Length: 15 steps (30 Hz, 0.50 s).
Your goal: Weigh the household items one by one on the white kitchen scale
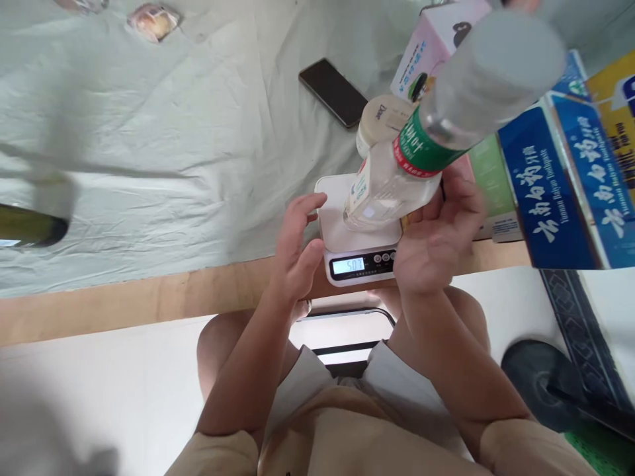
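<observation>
1. As the clear bottle (pixel 391 192) stands upright on the scale (pixel 360 235), I read the weighing as mostly done: the display at the scale's front edge is lit and shows digits, though I cannot vouch for each one.
2. My left hand (pixel 297 254) hangs just left of the scale, fingers spread, gripping nothing.
3. My right hand (pixel 436 241) sits just right of the scale, palm loosely cupped close beside the bottle's base; I judge it released, not closed round it.
4. What is left, in my judgement, is to read the figure and lift the bottle off.
5. Behind the scale stands a white jar (pixel 381 119), and farther back a dark phone (pixel 333 91) lies flat.
6. Right of the scale are blue cartons (pixel 555 185) and a pink box (pixel 431 46).
7. The worktop (pixel 149 301) carrying the scale has a pale wood edge and a creased light-green cloth (pixel 173 132) over it.
8. Far left of the scale a dark bottle (pixel 30 225) shows, blurred.
9. Below the worktop, the floor is white.
</observation>
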Available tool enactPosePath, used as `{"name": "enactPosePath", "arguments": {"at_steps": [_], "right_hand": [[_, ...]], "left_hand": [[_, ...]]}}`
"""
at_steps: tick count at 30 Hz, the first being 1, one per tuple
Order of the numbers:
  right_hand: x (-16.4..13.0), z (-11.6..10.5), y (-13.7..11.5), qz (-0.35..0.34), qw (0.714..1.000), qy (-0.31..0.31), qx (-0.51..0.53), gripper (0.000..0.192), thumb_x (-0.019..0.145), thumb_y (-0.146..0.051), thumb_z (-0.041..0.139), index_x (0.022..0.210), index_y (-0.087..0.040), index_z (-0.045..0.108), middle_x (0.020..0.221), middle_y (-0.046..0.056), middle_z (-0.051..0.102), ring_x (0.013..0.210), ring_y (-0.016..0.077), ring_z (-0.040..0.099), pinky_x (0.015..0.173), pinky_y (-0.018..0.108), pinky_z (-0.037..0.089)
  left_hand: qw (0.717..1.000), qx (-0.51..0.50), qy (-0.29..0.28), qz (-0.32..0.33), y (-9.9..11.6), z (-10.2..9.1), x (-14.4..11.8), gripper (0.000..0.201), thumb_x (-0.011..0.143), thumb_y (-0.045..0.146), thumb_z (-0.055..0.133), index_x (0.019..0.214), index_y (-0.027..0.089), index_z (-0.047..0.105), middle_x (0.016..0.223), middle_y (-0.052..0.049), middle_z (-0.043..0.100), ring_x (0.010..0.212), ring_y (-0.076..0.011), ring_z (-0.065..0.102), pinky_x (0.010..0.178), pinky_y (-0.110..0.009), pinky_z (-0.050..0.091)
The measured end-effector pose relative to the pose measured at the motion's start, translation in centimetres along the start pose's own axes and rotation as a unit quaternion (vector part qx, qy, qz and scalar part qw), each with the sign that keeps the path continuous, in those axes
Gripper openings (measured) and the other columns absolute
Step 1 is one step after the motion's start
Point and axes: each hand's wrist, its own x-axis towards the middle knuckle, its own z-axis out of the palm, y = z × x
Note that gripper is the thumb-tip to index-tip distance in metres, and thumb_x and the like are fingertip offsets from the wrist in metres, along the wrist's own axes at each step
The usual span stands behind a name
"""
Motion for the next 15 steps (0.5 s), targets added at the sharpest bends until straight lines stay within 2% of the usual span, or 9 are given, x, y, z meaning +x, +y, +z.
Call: {"name": "enactPosePath", "arguments": {"at_steps": [4, 8, 15], "right_hand": [[0.1, 0.1, 0.2, -0.001, 1.0, -0.017, 0.004, 0.052, 0.075, -0.05, 0.075, 0.122, -0.031, 0.066, 0.145, 0.003, 0.061, 0.139, 0.0255, 0.061, 0.127, 0.054, 0.045], [0.1, 0.0, -0.1, 0.015, 0.999, -0.049, 0.011, 0.049, 0.08, -0.05, 0.072, 0.126, -0.037, 0.065, 0.149, -0.001, 0.06, 0.145, 0.0227, 0.058, 0.129, 0.05, 0.044], [-0.1, -1.1, -0.3, 0.034, 0.994, -0.105, -0.004, 0.05, 0.085, -0.048, 0.069, 0.133, -0.038, 0.06, 0.155, 0.0, 0.056, 0.15, 0.0239, 0.054, 0.128, 0.051, 0.046]], "left_hand": [[1.0, 0.02, 0.013, 0.003, -0.1, -0.4, 0.0, 0.064, 0.099, 0.074, 0.043, 0.146, 0.036, 0.061, 0.155, -0.007, 0.056, 0.145, -0.0314, 0.053, 0.114, -0.047, 0.052], [1.0, 0.001, 0.002, 0.003, 0.3, -0.3, 0.3, 0.069, 0.098, 0.077, 0.041, 0.152, 0.035, 0.055, 0.163, -0.007, 0.052, 0.151, -0.0321, 0.05, 0.12, -0.048, 0.048], [0.999, -0.028, -0.006, 0.037, 1.1, 0.4, 1.6, 0.079, 0.093, 0.075, 0.059, 0.159, 0.033, 0.049, 0.164, -0.009, 0.053, 0.148, -0.0332, 0.056, 0.125, -0.05, 0.047]]}}
